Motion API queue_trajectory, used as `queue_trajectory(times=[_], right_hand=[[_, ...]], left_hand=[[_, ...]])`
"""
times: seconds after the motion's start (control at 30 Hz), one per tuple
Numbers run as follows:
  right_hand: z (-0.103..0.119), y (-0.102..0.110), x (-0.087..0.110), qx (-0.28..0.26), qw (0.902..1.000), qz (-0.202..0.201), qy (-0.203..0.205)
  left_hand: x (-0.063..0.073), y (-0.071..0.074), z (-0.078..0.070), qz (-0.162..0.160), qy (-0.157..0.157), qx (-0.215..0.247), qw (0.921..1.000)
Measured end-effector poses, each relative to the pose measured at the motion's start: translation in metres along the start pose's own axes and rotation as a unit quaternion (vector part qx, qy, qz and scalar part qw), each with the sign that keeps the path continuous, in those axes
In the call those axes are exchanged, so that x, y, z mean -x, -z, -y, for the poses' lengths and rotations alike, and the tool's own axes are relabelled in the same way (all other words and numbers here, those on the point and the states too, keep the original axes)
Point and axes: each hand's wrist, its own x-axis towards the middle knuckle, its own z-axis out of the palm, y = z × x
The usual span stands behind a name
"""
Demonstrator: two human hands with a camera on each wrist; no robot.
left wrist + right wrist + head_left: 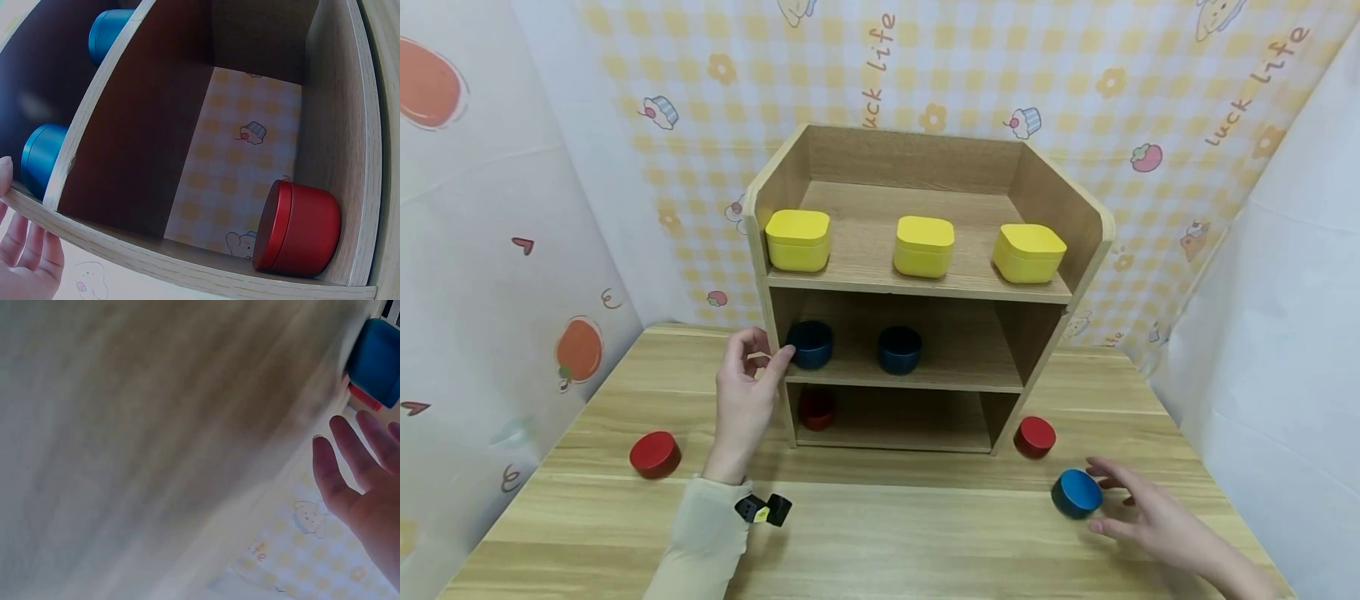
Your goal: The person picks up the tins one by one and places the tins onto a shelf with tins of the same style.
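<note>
My left hand (743, 392) grips the left side panel of a small wooden shelf (917, 285), its thumb at the front edge and the other fingers outside. Beside that thumb, on the middle level, stands a round blue tin (811, 345); a second blue tin (899, 350) is further right. At the lower right of the table, my right hand (1157, 518) is spread around a blue tin (1077, 493), thumb and fingers on either side. A gap shows between fingertips and tin in the right wrist view. A red tin (299, 229) occupies the bottom level's left end.
Along the shelf's top level sit three yellow square tins (923, 247). One red tin (1035, 437) lies on the table by the shelf's right foot, another red tin (656, 455) left of my left arm. Patterned cloth (970, 67) hangs behind.
</note>
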Motion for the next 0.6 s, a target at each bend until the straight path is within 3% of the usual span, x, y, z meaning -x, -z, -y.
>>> queue_trajectory(times=[0.37,0.6], right_hand=[[-0.013,-0.001,-0.001,-0.124,0.9916,0.031,0.020],[-0.020,-0.004,-0.005,-0.145,0.9871,0.052,0.042]], left_hand=[[0.000,0.000,0.000,-0.003,-0.001,0.000,1.0000],[0.000,0.000,0.000,-0.004,-0.002,-0.002,1.0000]])
